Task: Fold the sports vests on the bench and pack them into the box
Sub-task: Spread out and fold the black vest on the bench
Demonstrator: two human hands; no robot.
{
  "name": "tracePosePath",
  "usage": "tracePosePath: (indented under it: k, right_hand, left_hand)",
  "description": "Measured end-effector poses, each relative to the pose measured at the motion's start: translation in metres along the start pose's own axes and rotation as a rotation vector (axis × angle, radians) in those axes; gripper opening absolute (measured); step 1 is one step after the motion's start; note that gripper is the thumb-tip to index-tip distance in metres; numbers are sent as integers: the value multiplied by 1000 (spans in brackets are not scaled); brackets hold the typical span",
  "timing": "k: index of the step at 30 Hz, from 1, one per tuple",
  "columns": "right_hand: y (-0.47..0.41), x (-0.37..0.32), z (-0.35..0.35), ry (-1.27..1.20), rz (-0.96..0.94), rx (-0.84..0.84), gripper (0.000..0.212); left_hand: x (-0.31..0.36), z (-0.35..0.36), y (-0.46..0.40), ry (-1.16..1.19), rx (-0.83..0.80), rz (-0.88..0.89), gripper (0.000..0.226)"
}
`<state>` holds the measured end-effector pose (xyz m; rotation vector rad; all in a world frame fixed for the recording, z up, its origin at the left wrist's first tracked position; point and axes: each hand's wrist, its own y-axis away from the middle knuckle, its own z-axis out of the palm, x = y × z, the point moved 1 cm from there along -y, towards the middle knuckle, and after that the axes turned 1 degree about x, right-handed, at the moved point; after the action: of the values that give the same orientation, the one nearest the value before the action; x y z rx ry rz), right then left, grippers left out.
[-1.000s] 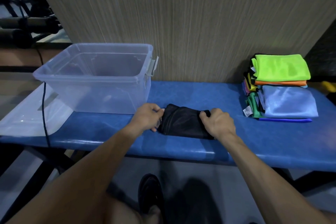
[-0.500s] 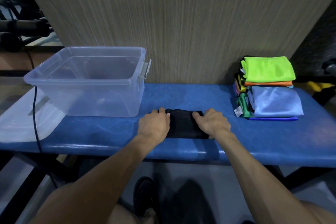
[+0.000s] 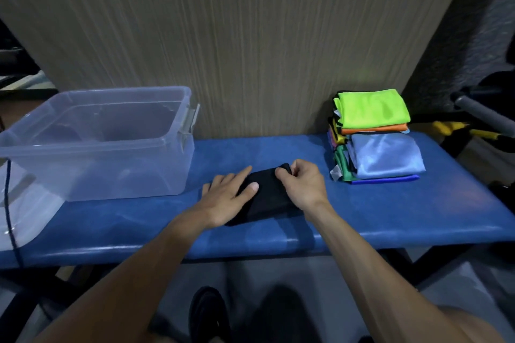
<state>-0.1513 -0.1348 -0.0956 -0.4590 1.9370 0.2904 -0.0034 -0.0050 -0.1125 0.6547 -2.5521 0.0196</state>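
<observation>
Beside the clear box [image 3: 97,142], left hand [image 3: 227,198] now flattens the black vest [image 3: 267,198], fingers straight; right hand [image 3: 302,185] pinches its far corner, fold nearly finished.

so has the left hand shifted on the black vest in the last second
Yes. The left hand went from gripping the black vest's box-side end to lying flat on top.
</observation>
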Motion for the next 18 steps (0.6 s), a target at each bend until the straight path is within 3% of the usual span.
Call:
tracePosePath:
  k: [2,9,11,15,18]
  right_hand:
    - [-2,3,-15,15,-35,34,39]
    - [-10,33,-79,15,20,149,32]
    - [-12,39,-102,-20,42,146,31]
    - [-23,39,-160,-159,60,201,26]
    - [-37,42,-197,-216,68,321,26]
  left_hand:
    - [12,6,-4,-16,11,76,62]
    - [65,27,-31,93,-111,271,19]
    - [84,26,-38,191,-142,328,17]
    - [143,22,-65,294,-46,445,31]
    - [190,29,-89,470,95,415,26]
